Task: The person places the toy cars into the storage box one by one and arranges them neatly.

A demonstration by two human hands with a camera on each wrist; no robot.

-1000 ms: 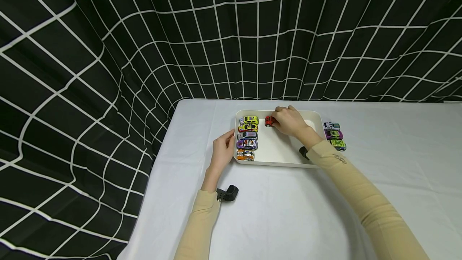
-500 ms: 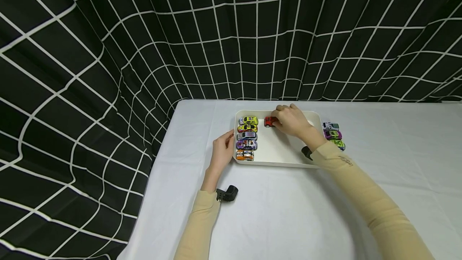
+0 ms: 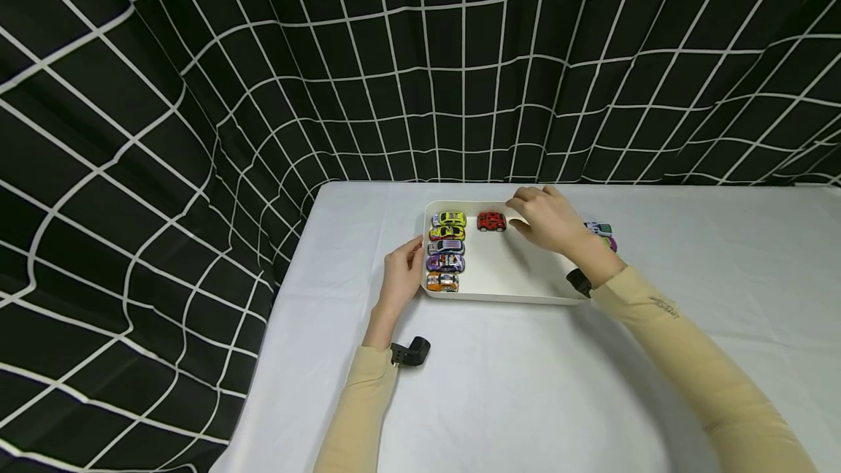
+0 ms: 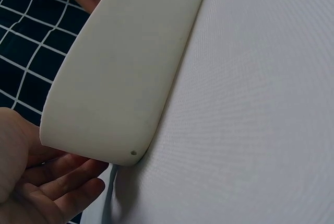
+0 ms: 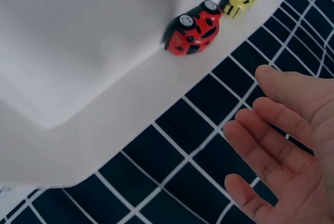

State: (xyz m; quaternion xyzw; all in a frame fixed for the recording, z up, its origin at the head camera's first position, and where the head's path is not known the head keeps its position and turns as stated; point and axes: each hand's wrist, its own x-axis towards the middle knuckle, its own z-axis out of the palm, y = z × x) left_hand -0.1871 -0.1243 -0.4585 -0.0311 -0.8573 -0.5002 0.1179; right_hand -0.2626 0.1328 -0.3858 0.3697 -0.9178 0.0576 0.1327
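Note:
A red toy car (image 3: 491,222) with black markings stands near the far wall of a white tray (image 3: 506,300). My right hand (image 3: 544,219) is just right of the car with nothing between thumb and fingers. In the right wrist view this hand (image 5: 282,145) shows its fingers spread and apart from the car. My left hand (image 3: 404,268) touches the tray's left end wall from outside. The left wrist view shows the fingers (image 4: 78,182) relaxed against that corner. Along the tray's left end lies a column of toy cars, among them a purple one (image 3: 445,263) and an orange one (image 3: 442,282).
Outside the tray's right end, more toy cars (image 3: 599,228) are partly hidden by my right forearm. The tray rests on a white-covered table (image 3: 499,385). A black curtain with a white grid (image 3: 460,93) hangs behind and to the left.
My right hand has let go of the red car and moved up and to the right. The car stays in the tray. My left hand keeps its place at the tray.

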